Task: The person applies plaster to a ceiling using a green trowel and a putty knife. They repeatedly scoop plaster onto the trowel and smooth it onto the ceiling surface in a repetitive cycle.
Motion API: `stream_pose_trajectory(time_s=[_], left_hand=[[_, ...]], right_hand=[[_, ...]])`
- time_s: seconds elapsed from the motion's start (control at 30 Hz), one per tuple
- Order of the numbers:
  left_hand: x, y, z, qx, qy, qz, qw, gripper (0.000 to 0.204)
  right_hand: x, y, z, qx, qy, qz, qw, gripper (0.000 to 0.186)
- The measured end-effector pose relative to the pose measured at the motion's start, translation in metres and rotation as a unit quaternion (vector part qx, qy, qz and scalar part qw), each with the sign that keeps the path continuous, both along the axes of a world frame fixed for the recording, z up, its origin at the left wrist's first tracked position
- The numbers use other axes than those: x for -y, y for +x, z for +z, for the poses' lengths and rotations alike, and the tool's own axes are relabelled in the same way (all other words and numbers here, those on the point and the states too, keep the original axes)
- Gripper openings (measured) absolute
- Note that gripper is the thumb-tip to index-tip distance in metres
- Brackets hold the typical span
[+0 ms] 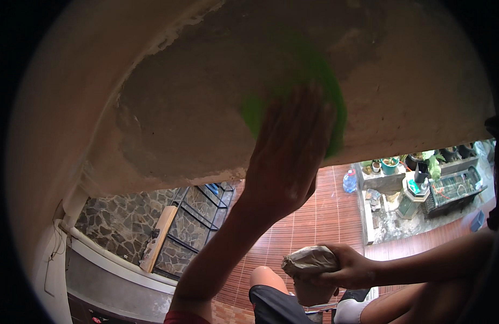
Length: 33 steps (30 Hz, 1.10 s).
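Your left hand [287, 148] reaches up with its fingers stretched long over a green piece [337, 108] at the plaster [179, 108]; blur hides whether that grip pinches it, so you cannot tell. The piece shows on both sides of your fingers, its longer visible edge slanting from upper left to lower right. Lower down, your right hand [352, 267] pinches a paper bag [311, 260] between thumb and fingers, above your shorts [276, 305]; its crumpled top points left, the body running downward. Beyond lie the reddish floor [298, 216], a bottle [349, 182] and a cage [454, 189].
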<state>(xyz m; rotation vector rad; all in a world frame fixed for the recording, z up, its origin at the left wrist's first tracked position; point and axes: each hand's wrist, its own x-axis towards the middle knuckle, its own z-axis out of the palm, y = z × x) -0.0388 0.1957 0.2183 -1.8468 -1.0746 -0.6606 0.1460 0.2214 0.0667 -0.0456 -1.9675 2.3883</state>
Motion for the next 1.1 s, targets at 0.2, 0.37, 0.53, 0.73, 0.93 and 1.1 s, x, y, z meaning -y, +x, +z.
stream_pose_trajectory(time_s=[0.2, 0.37, 0.53, 0.73, 0.93, 1.1], left_hand=[[0.08, -0.032, -0.017, 0.099, 0.013, 0.028, 0.995, 0.042], [0.084, -0.101, 0.025, 0.186, 0.288, 0.241, 0.908, 0.036], [0.04, -0.131, 0.044, 0.077, 0.338, 0.261, 0.901, 0.036], [-0.012, -0.091, 0.029, 0.039, 0.349, 0.203, 0.914, 0.032], [-0.022, -0.014, -0.016, 0.053, 0.12, 0.007, 0.991, 0.047], [0.023, -0.022, -0.024, -0.031, -0.063, 0.022, 0.997, 0.043]], right_hand=[[-0.006, 0.006, -0.005, -0.012, -0.031, 0.03, 0.999, 0.053], [-0.008, 0.001, 0.002, 0.04, -0.078, 0.021, 0.996, 0.05], [-0.007, 0.002, 0.011, 0.028, -0.094, 0.019, 0.995, 0.052], [-0.01, 0.004, 0.01, 0.036, -0.053, 0.021, 0.998, 0.055], [-0.004, 0.0, 0.016, 0.037, -0.027, 0.047, 0.998, 0.052], [0.004, 0.009, 0.026, 0.029, -0.087, 0.052, 0.994, 0.052]])
